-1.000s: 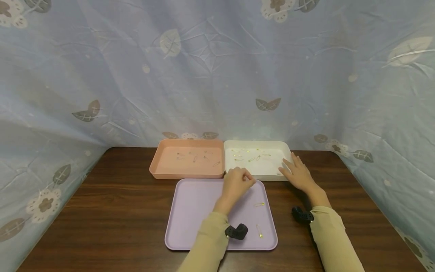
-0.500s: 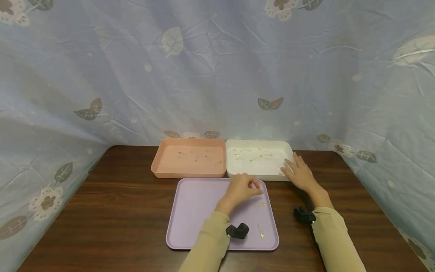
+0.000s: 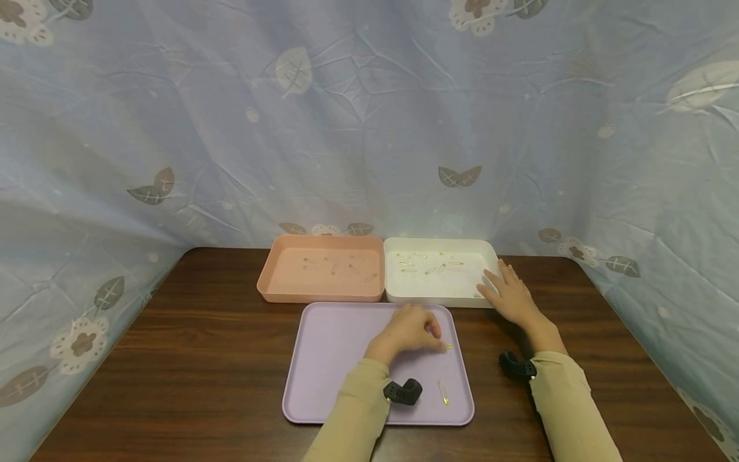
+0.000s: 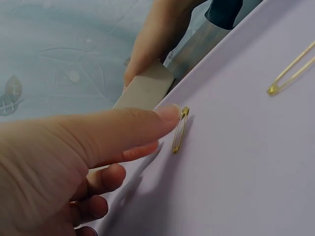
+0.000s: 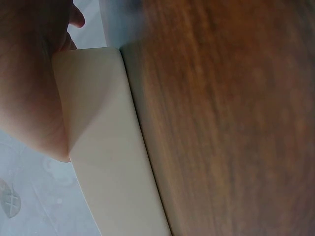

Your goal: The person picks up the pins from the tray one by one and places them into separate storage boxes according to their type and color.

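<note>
Over the right part of a lilac tray (image 3: 329, 366), my left hand (image 3: 407, 330) reaches a gold safety pin (image 4: 180, 130). In the left wrist view its thumb tip is at the pin's cap, with the index finger below and a gap between them; the pin appears to lie on the tray. A second gold safety pin (image 3: 442, 392) lies nearer the tray's front. My right hand (image 3: 513, 296) rests on the right rim of the white tray (image 3: 441, 300), fingers spread. Several gold safety pins (image 3: 430, 271) lie inside that tray.
A peach tray (image 3: 320, 298) with several darker safety pins (image 3: 335, 269) stands left of the white one, side by side behind the lilac tray. All stand on a dark wooden table (image 3: 190, 346). A patterned cloth (image 3: 369, 128) hangs behind and at the sides.
My left hand has come away from the white tray's front edge, moving right and toward me, down to the upper safety pin on the lilac tray. The right hand stays in place.
</note>
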A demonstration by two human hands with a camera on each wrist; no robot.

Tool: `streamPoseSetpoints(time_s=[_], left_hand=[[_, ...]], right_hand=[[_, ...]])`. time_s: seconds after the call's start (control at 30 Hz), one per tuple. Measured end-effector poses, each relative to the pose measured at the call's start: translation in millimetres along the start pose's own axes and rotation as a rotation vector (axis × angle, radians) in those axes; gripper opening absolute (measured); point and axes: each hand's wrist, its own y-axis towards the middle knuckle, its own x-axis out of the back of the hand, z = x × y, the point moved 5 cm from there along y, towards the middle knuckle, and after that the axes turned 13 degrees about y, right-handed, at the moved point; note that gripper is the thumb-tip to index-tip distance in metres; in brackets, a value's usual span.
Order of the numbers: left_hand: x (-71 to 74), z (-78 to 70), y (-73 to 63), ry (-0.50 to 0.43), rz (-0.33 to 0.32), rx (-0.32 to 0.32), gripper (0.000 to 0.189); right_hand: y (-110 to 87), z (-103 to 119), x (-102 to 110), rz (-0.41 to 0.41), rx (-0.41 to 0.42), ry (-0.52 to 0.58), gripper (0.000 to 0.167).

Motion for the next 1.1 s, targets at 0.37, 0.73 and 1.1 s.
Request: streamPoseSetpoints(time_s=[0.37, 0.73, 1.1], left_hand=[[0.3, -2.5, -2.6, 0.048, 0.021, 0.003, 0.014], [2.5, -4.3, -3.0, 0.036, 0.030, -0.014, 0.014], [4.5, -4.9, -4.3, 0.016, 0.022, -0.034, 0.014]], right_hand=[[-0.9, 0.5, -0.3, 0.009, -0.005, -0.004, 0.067], [-1.5, 1.1, 0.6, 0.007, -0.012, -0.003, 0.067], [-0.3, -0.5, -1.5, 0.005, -0.009, -0.015, 0.068]])
